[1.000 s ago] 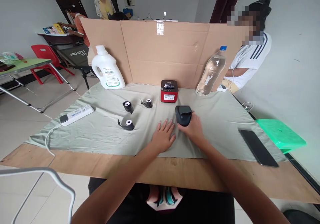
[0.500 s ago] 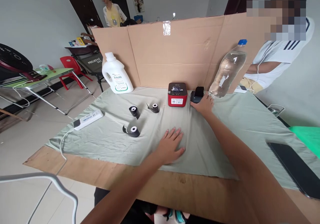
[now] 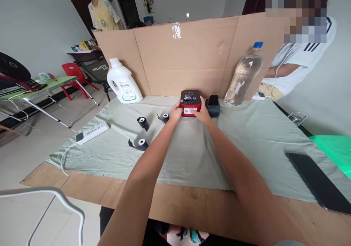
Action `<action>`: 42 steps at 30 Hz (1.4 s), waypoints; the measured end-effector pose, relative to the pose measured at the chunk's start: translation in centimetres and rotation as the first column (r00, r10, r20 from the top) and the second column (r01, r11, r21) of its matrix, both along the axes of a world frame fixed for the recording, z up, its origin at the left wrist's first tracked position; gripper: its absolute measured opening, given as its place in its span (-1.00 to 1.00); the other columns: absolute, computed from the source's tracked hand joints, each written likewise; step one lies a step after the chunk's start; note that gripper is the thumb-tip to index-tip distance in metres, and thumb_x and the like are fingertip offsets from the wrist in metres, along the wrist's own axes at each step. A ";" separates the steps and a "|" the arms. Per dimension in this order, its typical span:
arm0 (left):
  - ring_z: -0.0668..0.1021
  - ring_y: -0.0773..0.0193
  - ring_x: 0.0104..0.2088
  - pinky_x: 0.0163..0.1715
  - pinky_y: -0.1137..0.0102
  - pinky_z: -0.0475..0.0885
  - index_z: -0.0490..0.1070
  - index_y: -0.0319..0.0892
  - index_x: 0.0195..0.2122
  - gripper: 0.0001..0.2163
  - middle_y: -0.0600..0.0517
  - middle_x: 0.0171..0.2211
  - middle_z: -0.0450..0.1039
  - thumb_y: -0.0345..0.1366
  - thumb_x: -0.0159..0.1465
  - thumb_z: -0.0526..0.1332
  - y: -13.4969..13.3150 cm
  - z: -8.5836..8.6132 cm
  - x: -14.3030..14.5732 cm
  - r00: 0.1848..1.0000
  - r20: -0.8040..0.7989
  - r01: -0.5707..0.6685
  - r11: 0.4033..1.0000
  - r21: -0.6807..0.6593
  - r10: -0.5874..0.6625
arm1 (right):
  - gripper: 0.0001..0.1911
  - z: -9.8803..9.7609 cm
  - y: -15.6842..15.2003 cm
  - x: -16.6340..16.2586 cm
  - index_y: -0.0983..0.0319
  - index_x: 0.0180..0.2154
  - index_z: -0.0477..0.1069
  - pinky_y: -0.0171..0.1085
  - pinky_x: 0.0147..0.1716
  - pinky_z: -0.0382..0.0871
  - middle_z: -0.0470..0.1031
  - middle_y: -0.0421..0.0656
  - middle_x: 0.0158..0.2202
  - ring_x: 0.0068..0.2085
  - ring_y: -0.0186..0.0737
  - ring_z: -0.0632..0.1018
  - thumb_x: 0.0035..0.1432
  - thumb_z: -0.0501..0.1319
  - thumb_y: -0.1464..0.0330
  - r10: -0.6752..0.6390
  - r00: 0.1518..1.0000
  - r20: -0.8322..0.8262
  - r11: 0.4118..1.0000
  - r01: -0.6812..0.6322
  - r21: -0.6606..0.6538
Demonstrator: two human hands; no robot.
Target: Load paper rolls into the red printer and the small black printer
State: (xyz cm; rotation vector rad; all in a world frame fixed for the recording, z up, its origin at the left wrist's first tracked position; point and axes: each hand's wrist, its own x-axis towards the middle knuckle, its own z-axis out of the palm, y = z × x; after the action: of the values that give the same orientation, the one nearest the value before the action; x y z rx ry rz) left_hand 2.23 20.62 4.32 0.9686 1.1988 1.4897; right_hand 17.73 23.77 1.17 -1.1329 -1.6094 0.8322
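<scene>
A small red and black label printer (image 3: pixel 189 99) stands on the grey-green cloth (image 3: pixel 246 136) near the cardboard screen. My left hand (image 3: pixel 175 113) clasps its left side and my right hand (image 3: pixel 202 113) clasps its right front corner. Both hands have their fingers curled round the box. A small dark printer (image 3: pixel 213 105) stands just to the right of it, apart from my hands. Three black paper rolls lie to the left: one (image 3: pixel 164 117) close to my left hand, another (image 3: pixel 143 122) further left, the third (image 3: pixel 138 143) nearer me.
A white detergent jug (image 3: pixel 123 82) and a clear water bottle (image 3: pixel 243 75) stand against the cardboard screen (image 3: pixel 192 55). A white power strip (image 3: pixel 91 131) lies at the left, a black phone (image 3: pixel 318 182) at the right. A person in a white shirt (image 3: pixel 298 63) sits beyond the right edge.
My right hand let go of the dark printer beside the red one and moved onto the red printer. My left hand lifted off the cloth and reached forward to the red printer's left side.
</scene>
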 end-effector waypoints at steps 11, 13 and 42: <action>0.49 0.03 0.31 0.39 0.16 0.33 0.42 -0.18 0.31 -0.43 -0.01 0.31 0.43 -0.38 0.24 0.22 -18.2 -1.4 -1.8 0.947 -0.322 0.116 0.934 0.337 -0.001 | 0.07 1.7 -18.2 3.0 0.16 0.52 -0.22 0.16 0.27 0.40 0.21 0.07 0.44 0.38 0.16 0.38 0.20 0.34 0.18 -0.023 0.983 0.182 0.982 -0.011 0.186; 0.60 0.04 0.19 0.30 0.15 0.45 0.44 -0.18 0.30 -0.46 -0.03 0.26 0.48 -0.36 0.26 0.23 -21.4 -2.2 -1.9 0.930 -0.368 0.116 0.943 0.311 0.007 | 0.04 1.5 -22.1 3.4 0.20 0.52 -0.21 0.18 0.21 0.46 0.35 0.11 0.36 0.30 0.19 0.47 0.22 0.33 0.18 -0.061 0.969 0.241 0.990 0.029 0.135; 0.55 0.16 0.17 0.21 0.18 0.51 0.45 -0.11 0.18 -0.51 -0.08 0.17 0.50 -0.56 0.28 0.05 -23.0 -4.5 -2.8 0.535 -0.740 0.232 0.772 0.592 0.407 | -0.09 -0.4 -23.9 4.4 0.20 0.35 0.13 0.14 0.19 0.45 0.35 0.12 0.27 0.23 0.16 0.48 0.05 0.42 0.18 -0.116 0.947 0.300 0.975 0.051 0.215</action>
State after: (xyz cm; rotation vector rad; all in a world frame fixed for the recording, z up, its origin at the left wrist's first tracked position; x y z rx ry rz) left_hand -0.55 -2.40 -0.18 2.3651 1.4102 1.5641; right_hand 22.15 -0.14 0.76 -1.2180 -1.8424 0.4325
